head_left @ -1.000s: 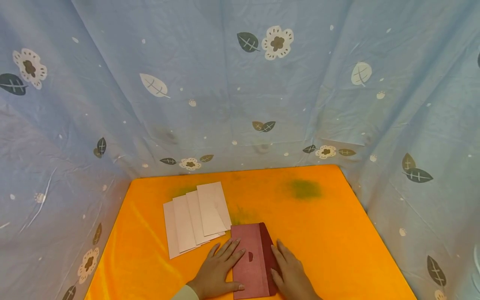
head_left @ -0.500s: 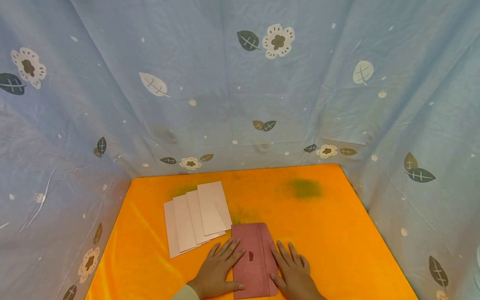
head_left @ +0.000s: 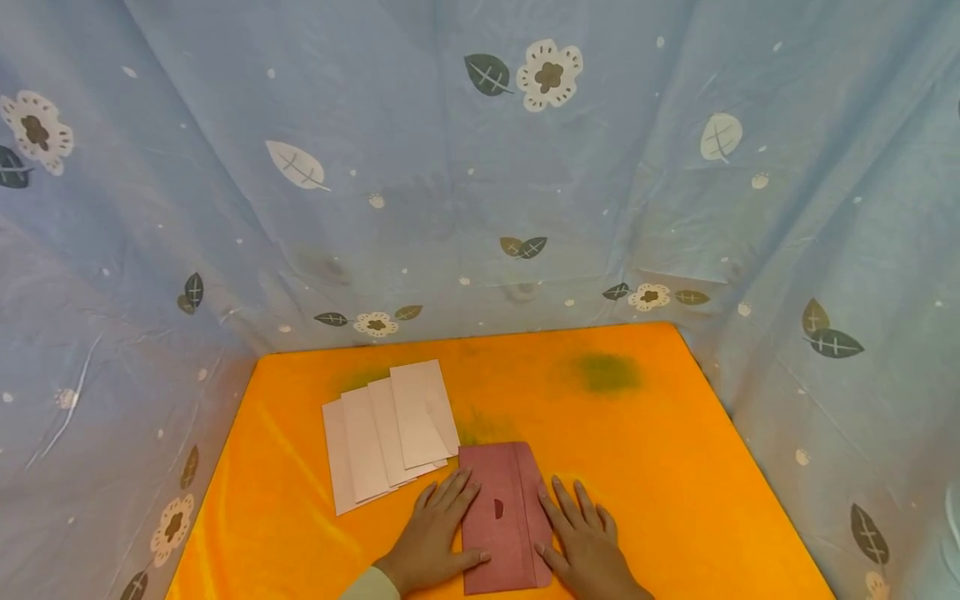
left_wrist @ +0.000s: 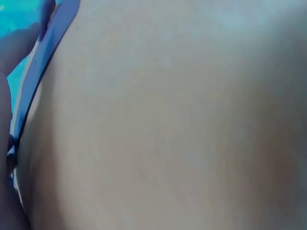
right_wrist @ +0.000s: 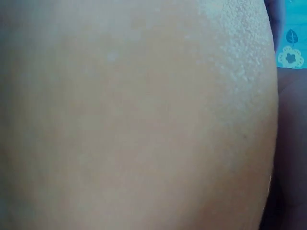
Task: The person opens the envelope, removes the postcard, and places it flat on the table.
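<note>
head view: left hand [head_left: 433,533] and right hand [head_left: 588,546], fingers outstretched, touch the maroon envelope [head_left: 495,537], so press evenly along that crease [head_left: 523,508]!

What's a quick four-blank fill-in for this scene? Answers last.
The right hand touches the red envelope along its ____ edge. The pale envelopes lie nearer the ____ hand. The blotches on the orange cloth are ____. On the curtain, the big petalled prints show ____.

Missing words: right; left; green; flowers.
</note>
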Motion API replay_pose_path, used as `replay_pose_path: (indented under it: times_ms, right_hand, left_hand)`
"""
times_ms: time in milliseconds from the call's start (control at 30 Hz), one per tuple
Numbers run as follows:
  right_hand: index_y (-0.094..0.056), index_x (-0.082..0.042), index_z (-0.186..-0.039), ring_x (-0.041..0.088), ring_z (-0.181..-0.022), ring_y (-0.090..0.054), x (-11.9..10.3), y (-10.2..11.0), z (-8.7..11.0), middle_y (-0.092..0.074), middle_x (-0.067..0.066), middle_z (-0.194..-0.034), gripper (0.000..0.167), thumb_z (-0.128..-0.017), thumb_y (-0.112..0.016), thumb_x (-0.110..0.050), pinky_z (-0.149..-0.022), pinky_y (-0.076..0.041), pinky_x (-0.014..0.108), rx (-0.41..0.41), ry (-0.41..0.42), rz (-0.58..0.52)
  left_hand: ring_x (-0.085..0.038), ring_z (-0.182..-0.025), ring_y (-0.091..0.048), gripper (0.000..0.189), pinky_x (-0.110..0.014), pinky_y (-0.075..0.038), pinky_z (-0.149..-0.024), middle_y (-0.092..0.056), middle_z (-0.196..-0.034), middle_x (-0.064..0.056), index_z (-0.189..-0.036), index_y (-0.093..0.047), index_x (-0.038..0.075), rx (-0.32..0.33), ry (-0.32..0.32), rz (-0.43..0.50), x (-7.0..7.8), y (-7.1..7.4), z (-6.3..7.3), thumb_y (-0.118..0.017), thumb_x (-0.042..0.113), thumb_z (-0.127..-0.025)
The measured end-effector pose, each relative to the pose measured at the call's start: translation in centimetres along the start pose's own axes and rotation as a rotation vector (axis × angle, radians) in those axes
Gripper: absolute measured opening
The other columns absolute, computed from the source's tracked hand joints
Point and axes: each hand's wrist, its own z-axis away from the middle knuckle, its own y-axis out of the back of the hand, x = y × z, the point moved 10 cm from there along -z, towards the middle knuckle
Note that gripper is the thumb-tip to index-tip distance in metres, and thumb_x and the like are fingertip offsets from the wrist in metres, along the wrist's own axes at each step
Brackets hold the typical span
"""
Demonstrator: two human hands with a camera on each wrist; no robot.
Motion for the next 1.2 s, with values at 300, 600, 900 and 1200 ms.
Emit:
replay_pose_path:
  times_ms: [300,600,900,1200]
  right_hand:
    - [-0.034,-0.031,-0.173,0.035,-0.163,-0.013,0.3,-0.2,-0.1,-0.022,-0.001,-0.18,0.079,-0.106,-0.055,-0.068,-0.11,-0.025,0.075,0.055,0.025,-0.018]
    - [-0.035,-0.029,-0.173,0.038,-0.163,-0.015,-0.1,0.3,-0.2,-0.022,0.0,-0.18,0.079,-0.107,-0.055,-0.066,-0.112,-0.026,0.076,0.037,0.012,0.01]
    - [-0.033,-0.028,-0.173,0.036,-0.164,-0.01,0.0,0.3,-0.3,-0.018,0.0,-0.181,0.078,-0.108,-0.051,-0.066,-0.115,-0.023,0.076,-0.013,-0.014,0.009]
    - [-0.034,-0.028,-0.173,0.036,-0.164,-0.01,0.0,0.3,-0.4,-0.018,0.0,-0.181,0.077,-0.108,-0.052,-0.066,-0.115,-0.023,0.076,-0.017,-0.02,0.009]
  left_hand:
    - [-0.037,-0.157,-0.034,0.088,-0.071,-0.031,-0.111,-0.038,-0.172,-0.015,-0.163,-0.05,0.01,0.088,-0.053,0.026,1.2,0.1,-0.9,-0.07,0.066,-0.098]
    - [-0.04,-0.157,-0.031,0.09,-0.076,-0.028,-0.113,-0.034,-0.173,-0.017,-0.162,-0.048,0.005,0.075,0.042,0.089,2.2,-1.1,-2.0,-0.068,0.066,-0.099]
    - [-0.043,-0.157,-0.03,0.094,-0.072,-0.028,-0.116,-0.03,-0.174,-0.021,-0.161,-0.046,0.0,0.104,0.103,0.045,3.2,-1.8,-3.0,-0.071,0.065,-0.098]
    - [-0.047,-0.156,-0.03,0.09,-0.073,-0.028,-0.115,-0.033,-0.171,-0.027,-0.156,-0.05,-0.005,0.164,0.151,0.026,3.8,-1.4,-3.6,-0.079,0.052,-0.094]
